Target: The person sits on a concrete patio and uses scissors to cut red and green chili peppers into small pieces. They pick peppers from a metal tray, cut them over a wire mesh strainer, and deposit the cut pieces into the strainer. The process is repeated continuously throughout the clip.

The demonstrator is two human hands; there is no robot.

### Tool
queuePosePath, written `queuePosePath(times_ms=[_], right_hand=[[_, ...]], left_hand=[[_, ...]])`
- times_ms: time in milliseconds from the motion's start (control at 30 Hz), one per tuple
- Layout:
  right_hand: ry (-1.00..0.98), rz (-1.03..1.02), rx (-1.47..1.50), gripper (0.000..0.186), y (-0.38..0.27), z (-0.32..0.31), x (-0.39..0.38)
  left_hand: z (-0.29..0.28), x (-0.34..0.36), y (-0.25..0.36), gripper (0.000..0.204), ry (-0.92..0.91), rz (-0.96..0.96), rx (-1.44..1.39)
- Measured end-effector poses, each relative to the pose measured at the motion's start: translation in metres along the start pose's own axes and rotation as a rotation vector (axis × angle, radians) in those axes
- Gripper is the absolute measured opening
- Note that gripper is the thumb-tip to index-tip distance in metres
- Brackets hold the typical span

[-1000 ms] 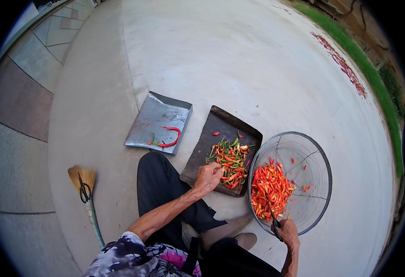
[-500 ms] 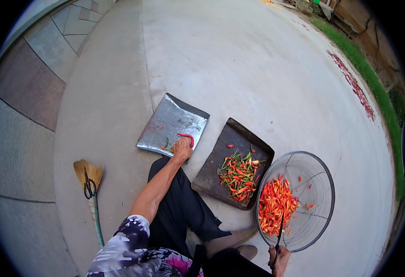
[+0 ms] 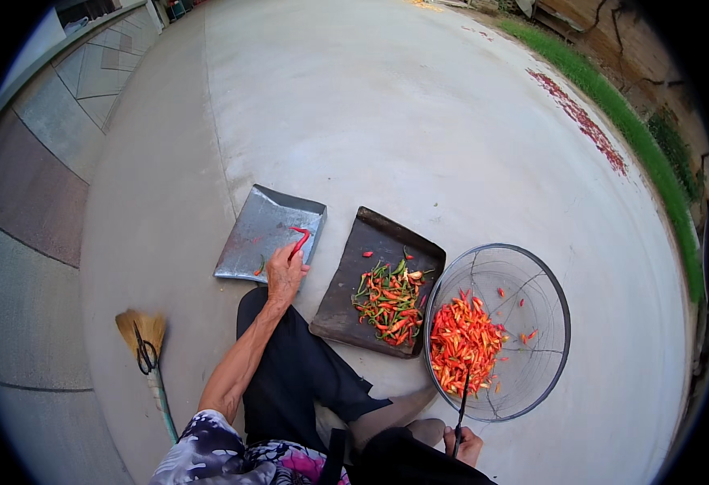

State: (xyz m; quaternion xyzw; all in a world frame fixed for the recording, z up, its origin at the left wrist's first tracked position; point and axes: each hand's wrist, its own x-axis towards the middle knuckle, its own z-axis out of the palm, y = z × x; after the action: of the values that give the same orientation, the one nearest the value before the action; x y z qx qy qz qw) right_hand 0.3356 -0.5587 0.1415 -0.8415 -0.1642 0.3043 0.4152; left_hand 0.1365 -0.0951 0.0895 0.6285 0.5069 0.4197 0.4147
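My left hand (image 3: 285,275) pinches a long red chili pepper (image 3: 299,236) over the near right part of a grey metal dustpan (image 3: 245,234). A small green chili (image 3: 260,264) lies in that dustpan. My right hand (image 3: 468,446) holds dark scissors (image 3: 461,408), their blades pointing away from me over the near rim of a round wire basket (image 3: 568,323). Inside the basket is a heap of cut red-orange chilies (image 3: 464,343). Between dustpan and basket sits a dark metal pan (image 3: 342,279) with a pile of red and green chilies (image 3: 393,301).
A short straw broom (image 3: 143,327) lies at left, with a second pair of scissors (image 3: 145,356) on its head. Far right, a strip of dark red chilies (image 3: 577,117) is spread on the concrete beside grass (image 3: 605,97). My bent leg (image 3: 290,356) is close to both pans.
My left hand has lifted a little, and the red chili in it now points more upward. The whole view has shifted slightly. My right hand still holds the scissors at the basket rim.
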Motion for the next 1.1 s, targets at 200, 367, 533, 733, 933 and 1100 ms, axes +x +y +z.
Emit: queuePosePath(times_ms=[200, 367, 533, 733, 933, 1100], right_hand=[[-0.11, -0.009, 0.097, 0.027, -0.026, 0.03, -0.003], [-0.16, -0.215, -0.038, 0.028, -0.034, 0.037, 0.004], [-0.144, -0.298, -0.321, 0.031, -0.039, 0.033, 0.008], [-0.067, -0.409, -0.395, 0.033, -0.027, 0.031, 0.009], [-0.03, -0.382, -0.439, 0.037, -0.033, 0.029, 0.007], [0.003, -0.41, -0.463, 0.038, -0.038, 0.034, 0.013]], left_hand=[[0.026, -0.093, 0.062, 0.022, -0.205, 0.182, -0.146], [0.059, -0.162, 0.094, 0.027, -0.394, 0.401, -0.145], [0.062, -0.189, 0.111, 0.034, -0.479, 0.641, 0.015], [0.068, -0.202, 0.118, 0.036, -0.585, 0.784, -0.04], [0.072, -0.213, 0.121, 0.035, -0.721, 0.813, -0.059], [0.069, -0.217, 0.116, 0.042, -0.777, 0.844, -0.072]])
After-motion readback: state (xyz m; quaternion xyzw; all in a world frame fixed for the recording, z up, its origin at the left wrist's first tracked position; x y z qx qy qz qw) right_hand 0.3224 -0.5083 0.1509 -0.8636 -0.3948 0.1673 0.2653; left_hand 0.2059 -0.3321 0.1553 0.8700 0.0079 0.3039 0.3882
